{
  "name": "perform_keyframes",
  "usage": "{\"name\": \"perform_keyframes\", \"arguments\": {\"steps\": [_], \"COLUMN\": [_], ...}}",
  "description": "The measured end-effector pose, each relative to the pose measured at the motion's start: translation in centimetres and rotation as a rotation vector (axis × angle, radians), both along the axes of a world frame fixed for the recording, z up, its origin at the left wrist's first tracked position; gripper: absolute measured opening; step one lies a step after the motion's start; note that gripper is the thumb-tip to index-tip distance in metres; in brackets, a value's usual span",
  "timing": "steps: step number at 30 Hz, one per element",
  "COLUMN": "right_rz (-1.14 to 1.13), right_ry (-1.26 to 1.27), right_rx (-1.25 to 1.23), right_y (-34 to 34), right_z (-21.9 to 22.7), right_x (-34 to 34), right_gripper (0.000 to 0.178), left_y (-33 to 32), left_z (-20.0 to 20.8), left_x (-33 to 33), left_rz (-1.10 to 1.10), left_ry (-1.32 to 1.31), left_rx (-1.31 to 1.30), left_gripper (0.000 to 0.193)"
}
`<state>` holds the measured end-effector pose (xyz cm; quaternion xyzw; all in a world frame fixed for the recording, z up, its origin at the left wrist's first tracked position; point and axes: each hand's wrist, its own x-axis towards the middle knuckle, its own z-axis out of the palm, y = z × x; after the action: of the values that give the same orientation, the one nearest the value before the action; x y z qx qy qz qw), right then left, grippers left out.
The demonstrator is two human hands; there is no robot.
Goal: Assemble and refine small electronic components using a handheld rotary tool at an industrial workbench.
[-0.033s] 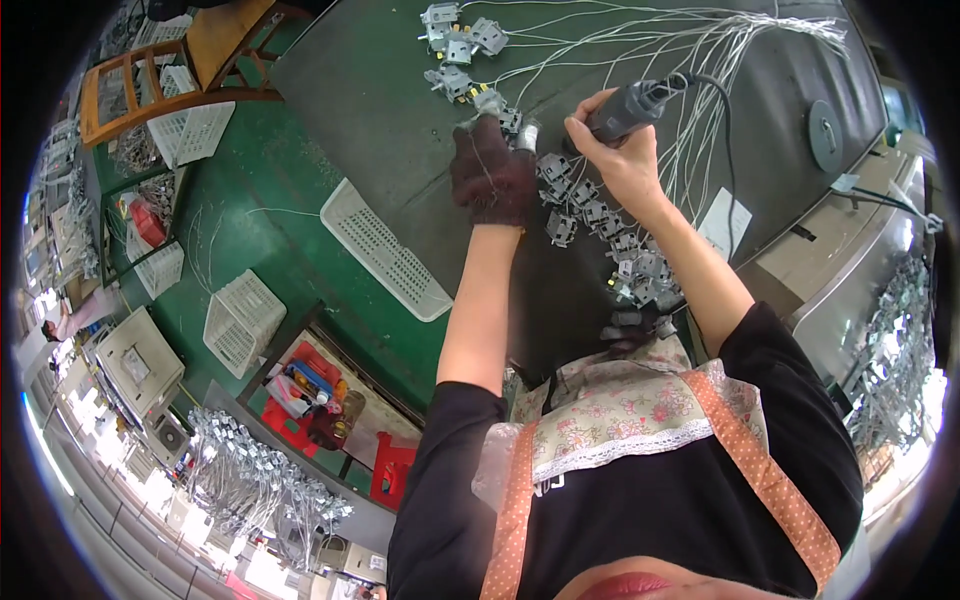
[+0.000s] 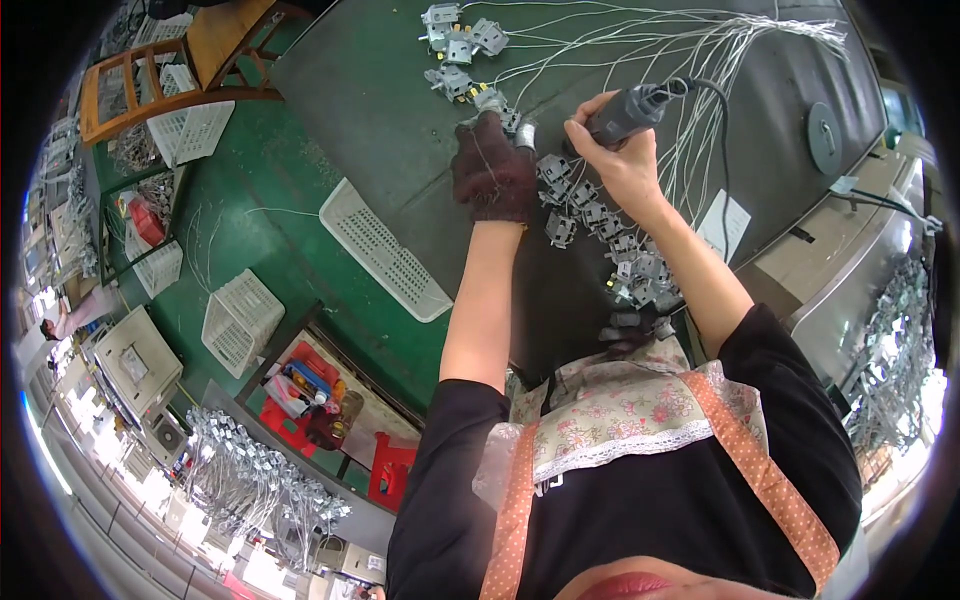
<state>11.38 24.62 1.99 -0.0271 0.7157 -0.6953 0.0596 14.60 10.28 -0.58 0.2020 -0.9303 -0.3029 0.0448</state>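
My left hand [image 2: 495, 170], in a dark maroon knit glove, is closed over the table at the near end of a row of small metal brackets [image 2: 455, 45]. Its fingers press on a bracket [image 2: 509, 120], mostly hidden by the glove. Something silvery shows at the thumb, and I cannot make out whether it is a wrapping or a part. My bare right hand [image 2: 630, 165] is wrapped round a dark grey corded power tool [image 2: 622, 115], whose working end is hidden. More brackets [image 2: 595, 215] lie in a cluster between my forearms.
Thin white wires [image 2: 690, 45] fan from the brackets to a bundle at the far right. The tool's black cord [image 2: 727, 150] loops over the dark table [image 2: 400, 90]. A round grey disc [image 2: 825, 135] and a paper sheet [image 2: 725, 222] lie on the right. White baskets [image 2: 385, 250] stand left.
The power tool has tipped very slightly toward me in my right hand. Both hands stay in nearly the same places.
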Motion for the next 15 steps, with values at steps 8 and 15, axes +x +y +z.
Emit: {"name": "perform_keyframes", "arguments": {"steps": [8, 15], "right_rz": [-0.165, 0.02], "right_ry": [0.076, 0.121], "right_rx": [-0.178, -0.289], "right_y": [0.1, -2.1], "right_z": [3.1, 3.5], "right_x": [-0.5, -0.5], "right_gripper": [0.012, 0.015], "left_y": [1.1, 1.4], "left_z": [-3.0, -2.1], "left_x": [4.1, 4.1], "left_rz": [0.029, 0.014], "left_ry": [0.158, 0.139], "left_rx": [0.292, 0.142], "left_gripper": [0.04, 0.035]}}
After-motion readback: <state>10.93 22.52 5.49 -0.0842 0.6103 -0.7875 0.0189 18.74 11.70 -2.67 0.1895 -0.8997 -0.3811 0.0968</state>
